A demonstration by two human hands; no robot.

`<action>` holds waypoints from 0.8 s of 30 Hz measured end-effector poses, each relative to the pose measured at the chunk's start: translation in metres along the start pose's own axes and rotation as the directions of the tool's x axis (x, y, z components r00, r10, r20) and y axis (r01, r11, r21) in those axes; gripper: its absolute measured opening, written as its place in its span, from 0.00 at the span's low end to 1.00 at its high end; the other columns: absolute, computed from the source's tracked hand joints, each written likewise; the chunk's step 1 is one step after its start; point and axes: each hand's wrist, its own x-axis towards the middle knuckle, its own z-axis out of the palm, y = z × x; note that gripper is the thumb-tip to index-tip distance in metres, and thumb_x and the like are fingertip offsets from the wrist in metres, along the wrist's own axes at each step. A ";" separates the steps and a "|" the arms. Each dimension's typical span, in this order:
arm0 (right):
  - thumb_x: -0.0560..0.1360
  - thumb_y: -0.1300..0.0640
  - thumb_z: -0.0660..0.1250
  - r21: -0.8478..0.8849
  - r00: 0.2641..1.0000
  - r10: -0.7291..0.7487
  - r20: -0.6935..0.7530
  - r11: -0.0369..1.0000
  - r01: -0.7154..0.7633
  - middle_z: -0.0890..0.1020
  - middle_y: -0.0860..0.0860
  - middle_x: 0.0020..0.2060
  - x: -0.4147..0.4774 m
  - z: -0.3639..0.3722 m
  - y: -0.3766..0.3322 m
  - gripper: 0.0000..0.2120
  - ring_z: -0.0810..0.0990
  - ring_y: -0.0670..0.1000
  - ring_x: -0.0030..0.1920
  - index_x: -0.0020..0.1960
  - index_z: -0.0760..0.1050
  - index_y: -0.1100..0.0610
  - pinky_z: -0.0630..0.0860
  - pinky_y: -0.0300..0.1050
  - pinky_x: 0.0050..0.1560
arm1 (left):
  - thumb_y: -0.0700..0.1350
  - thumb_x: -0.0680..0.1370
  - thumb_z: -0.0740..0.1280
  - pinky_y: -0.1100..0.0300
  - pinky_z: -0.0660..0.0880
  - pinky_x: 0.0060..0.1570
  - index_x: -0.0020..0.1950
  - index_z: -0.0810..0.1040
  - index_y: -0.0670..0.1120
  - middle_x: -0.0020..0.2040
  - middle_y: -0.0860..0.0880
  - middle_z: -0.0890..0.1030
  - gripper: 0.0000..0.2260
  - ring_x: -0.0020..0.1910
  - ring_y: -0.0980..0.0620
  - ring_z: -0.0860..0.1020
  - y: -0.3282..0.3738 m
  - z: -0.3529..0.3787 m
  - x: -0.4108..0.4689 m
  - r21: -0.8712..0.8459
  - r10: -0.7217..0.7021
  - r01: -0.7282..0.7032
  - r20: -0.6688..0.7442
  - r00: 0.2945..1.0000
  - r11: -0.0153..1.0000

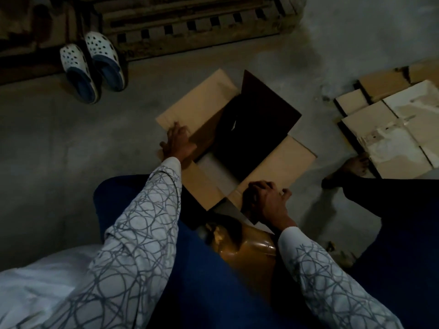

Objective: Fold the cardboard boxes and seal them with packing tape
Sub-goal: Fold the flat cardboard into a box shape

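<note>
Where the person sits low over the floor, two arms in white sleeves with grey scribble lines reach out over blue trousers. A shiny brown tape roll lies between the knees, just under the right wrist, and the right sleeve hides part of it. The right hand has its fingers curled round the near corner flap of the cardboard box. The left hand lies flat with straight fingers and presses on the left flap. The box stands on the floor right in front of the knees. Its top is open. Three flaps lie spread out and one dark flap stands up at the far side. It is too dark inside to tell what is in there. The floor is bare grey concrete, rough and patchy, and the room is dim. To the right a bare foot rests just beside a pile of flat boxes, some with clear tape on them. Farther off on the left a pair of white and blue clogs sits next to a wooden pallet along the far edge.
</note>
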 end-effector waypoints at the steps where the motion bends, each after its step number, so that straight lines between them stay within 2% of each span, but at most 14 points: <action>1: 0.79 0.44 0.61 0.026 1.000 0.005 -0.006 1.000 -0.005 0.73 0.48 0.69 0.008 -0.002 0.004 0.20 0.67 0.55 0.69 0.69 0.72 0.45 0.61 0.64 0.63 | 0.45 0.78 0.65 0.34 0.53 0.72 0.77 0.61 0.48 0.82 0.50 0.48 0.29 0.79 0.45 0.50 -0.001 0.002 0.003 0.005 0.006 -0.006 0.013 1.000 1.000; 2: 0.78 0.41 0.59 0.094 0.999 0.019 -0.033 0.995 -0.016 0.75 0.49 0.66 0.017 -0.006 0.009 0.22 0.70 0.56 0.66 0.70 0.71 0.46 0.64 0.63 0.61 | 0.45 0.78 0.66 0.34 0.54 0.72 0.77 0.62 0.47 0.81 0.49 0.49 0.28 0.79 0.45 0.50 -0.003 0.003 0.006 0.004 0.010 -0.010 0.016 1.000 1.000; 4: 0.74 0.36 0.59 0.343 0.988 0.098 -0.120 0.938 -0.052 0.76 0.55 0.64 0.037 -0.018 0.023 0.32 0.76 0.60 0.62 0.73 0.67 0.52 0.71 0.62 0.58 | 0.45 0.77 0.66 0.35 0.53 0.73 0.77 0.63 0.47 0.81 0.47 0.52 0.28 0.78 0.43 0.52 -0.001 0.003 0.009 -0.013 0.006 -0.006 -0.015 1.000 1.000; 5: 0.74 0.39 0.63 0.460 0.969 0.164 -0.186 0.886 -0.062 0.74 0.58 0.65 0.048 -0.027 0.031 0.36 0.76 0.62 0.61 0.75 0.64 0.57 0.74 0.61 0.57 | 0.46 0.77 0.66 0.36 0.53 0.73 0.77 0.63 0.47 0.80 0.46 0.56 0.28 0.78 0.42 0.54 0.003 0.001 0.006 -0.022 -0.014 0.013 -0.049 0.999 1.000; 7: 0.72 0.50 0.74 0.623 0.910 0.330 -0.250 0.775 -0.110 0.69 0.63 0.69 0.074 -0.044 0.054 0.42 0.72 0.63 0.66 0.77 0.56 0.62 0.73 0.60 0.63 | 0.45 0.77 0.66 0.38 0.54 0.74 0.76 0.64 0.50 0.76 0.43 0.63 0.27 0.74 0.39 0.59 0.014 -0.007 -0.004 -0.068 -0.091 0.082 -0.139 0.986 0.994; 9: 0.66 0.49 0.80 0.737 0.868 0.444 -0.220 0.659 -0.151 0.64 0.62 0.72 0.096 -0.067 0.064 0.54 0.67 0.63 0.70 0.79 0.49 0.57 0.71 0.62 0.67 | 0.44 0.76 0.65 0.40 0.53 0.74 0.74 0.66 0.51 0.71 0.41 0.69 0.26 0.72 0.39 0.62 0.022 -0.014 -0.008 -0.081 -0.105 0.090 -0.212 0.972 0.993; 11: 0.64 0.48 0.82 0.778 0.861 0.462 -0.214 0.614 -0.136 0.63 0.61 0.72 0.115 -0.079 0.073 0.56 0.65 0.61 0.71 0.80 0.49 0.50 0.69 0.59 0.69 | 0.44 0.75 0.65 0.40 0.54 0.72 0.73 0.67 0.51 0.69 0.42 0.73 0.26 0.72 0.42 0.64 0.021 -0.016 -0.009 -0.035 -0.078 0.071 -0.251 0.965 0.997; 14: 0.67 0.45 0.79 0.712 0.926 0.288 -0.243 0.701 -0.032 0.69 0.59 0.69 0.129 -0.082 0.082 0.42 0.71 0.57 0.68 0.75 0.64 0.49 0.70 0.55 0.70 | 0.43 0.75 0.63 0.39 0.59 0.69 0.68 0.72 0.49 0.65 0.41 0.75 0.21 0.69 0.41 0.66 0.016 -0.017 -0.018 -0.018 -0.139 0.140 -0.313 0.939 0.990; 16: 0.69 0.43 0.76 0.511 0.982 0.090 -0.163 0.860 0.006 0.75 0.59 0.65 0.131 -0.073 0.087 0.34 0.74 0.57 0.66 0.72 0.71 0.49 0.69 0.56 0.70 | 0.43 0.74 0.62 0.41 0.66 0.65 0.65 0.76 0.49 0.62 0.41 0.76 0.19 0.66 0.40 0.68 0.012 -0.018 -0.023 -0.141 -0.224 0.186 -0.335 0.915 0.972; 17: 0.71 0.42 0.74 0.329 0.996 -0.004 -0.088 0.944 0.033 0.73 0.60 0.68 0.129 -0.068 0.086 0.32 0.69 0.59 0.70 0.72 0.71 0.48 0.65 0.56 0.72 | 0.44 0.74 0.61 0.43 0.71 0.62 0.62 0.77 0.47 0.60 0.41 0.78 0.18 0.63 0.39 0.71 0.011 -0.018 -0.027 -0.236 -0.250 0.177 -0.331 0.910 0.955; 19: 0.74 0.37 0.69 0.020 0.998 -0.050 0.039 0.999 0.049 0.59 0.58 0.77 0.120 -0.054 0.083 0.29 0.55 0.62 0.76 0.72 0.69 0.41 0.61 0.60 0.72 | 0.46 0.75 0.62 0.51 0.76 0.55 0.56 0.79 0.43 0.57 0.40 0.80 0.14 0.56 0.39 0.77 0.012 -0.016 -0.036 -0.414 -0.288 0.140 -0.321 0.902 0.899; 21: 0.74 0.34 0.65 -0.020 0.998 -0.004 0.065 1.000 0.005 0.51 0.53 0.80 0.110 -0.047 0.078 0.28 0.49 0.63 0.76 0.72 0.68 0.38 0.65 0.65 0.70 | 0.44 0.76 0.65 0.53 0.75 0.55 0.63 0.76 0.42 0.60 0.39 0.77 0.16 0.57 0.39 0.77 0.022 -0.012 -0.049 -0.476 -0.312 0.121 -0.348 0.884 0.871; 23: 0.73 0.33 0.66 -0.002 0.998 -0.024 0.062 1.000 0.024 0.49 0.51 0.80 0.103 -0.043 0.075 0.31 0.47 0.62 0.77 0.73 0.66 0.39 0.66 0.65 0.69 | 0.45 0.75 0.68 0.50 0.73 0.59 0.74 0.64 0.46 0.66 0.38 0.70 0.28 0.60 0.37 0.74 0.033 -0.006 -0.062 -0.541 -0.339 0.130 -0.308 0.889 0.831; 24: 0.73 0.33 0.67 0.002 0.998 -0.037 0.059 0.999 0.037 0.49 0.51 0.80 0.100 -0.041 0.074 0.32 0.46 0.61 0.78 0.74 0.66 0.40 0.66 0.66 0.69 | 0.49 0.74 0.68 0.48 0.72 0.62 0.77 0.59 0.49 0.68 0.39 0.68 0.34 0.62 0.37 0.73 0.038 -0.002 -0.066 -0.562 -0.321 0.121 -0.271 0.907 0.818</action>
